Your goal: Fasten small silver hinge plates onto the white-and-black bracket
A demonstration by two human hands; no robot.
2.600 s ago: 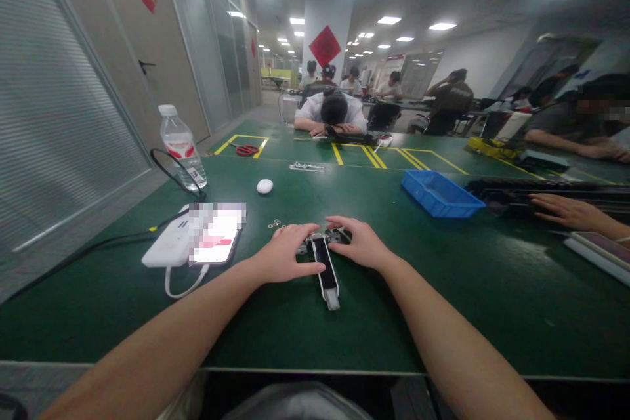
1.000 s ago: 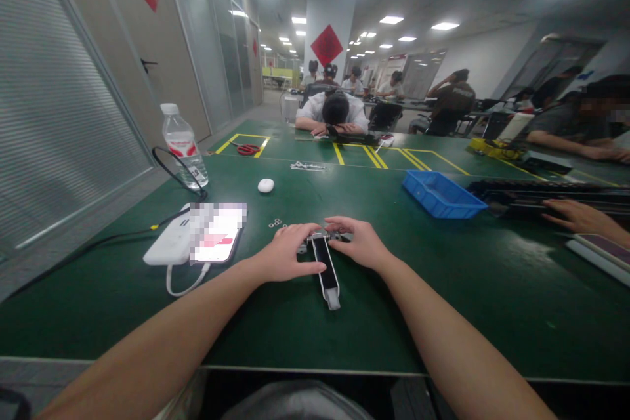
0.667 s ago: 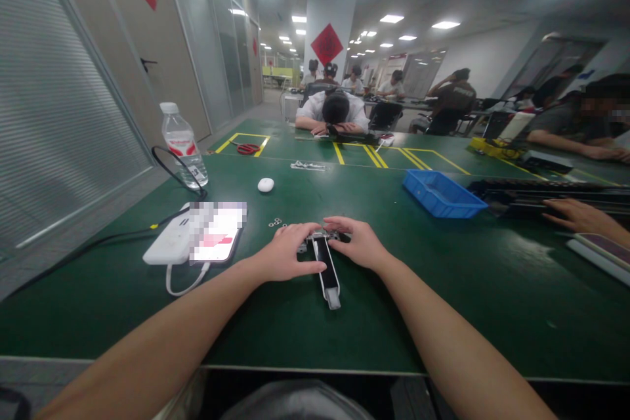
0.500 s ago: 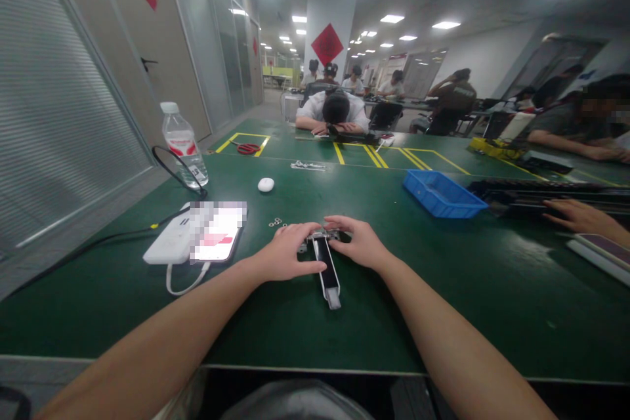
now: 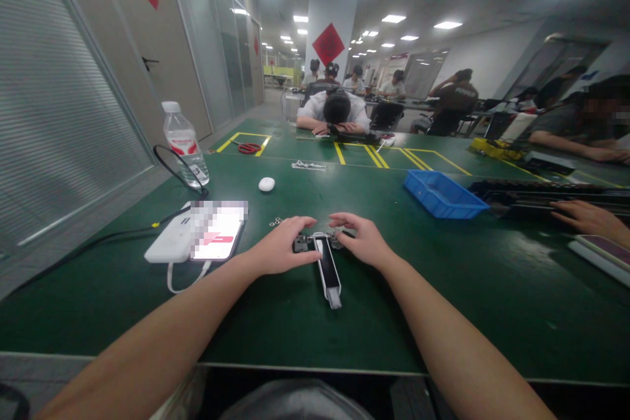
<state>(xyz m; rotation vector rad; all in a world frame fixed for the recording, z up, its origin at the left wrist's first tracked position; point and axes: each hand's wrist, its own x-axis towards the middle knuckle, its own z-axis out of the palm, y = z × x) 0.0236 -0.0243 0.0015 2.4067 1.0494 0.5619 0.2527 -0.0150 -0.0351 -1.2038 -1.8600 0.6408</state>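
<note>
On the green table lies a slim white-framed device (image 5: 329,268) with a long black face. A pale grey tab (image 5: 335,299) sticks out of its near end. Small dark metal parts (image 5: 302,245) flank its far end on both sides, partly covered by my fingers. My left hand (image 5: 283,246) is open at the left, its thumb reaching to the device's edge and its fingers stretched above the metal part. Opposite it, my right hand (image 5: 367,243) is open too, fingers spread beside the right-hand metal part. Whether the fingertips touch these parts, I cannot tell.
Several small rings (image 5: 276,222) lie beyond my left hand. At the left are a phone (image 5: 216,251), a white power bank (image 5: 165,243) and a water bottle (image 5: 183,144). A blue bin (image 5: 445,200) stands right, near another person's hand (image 5: 583,220). Scissors (image 5: 249,148) lie farther back.
Both my hands have drawn slightly apart at the device's far end, uncovering more of the metal parts. My left thumb has shifted up along the device, which stays in place.
</note>
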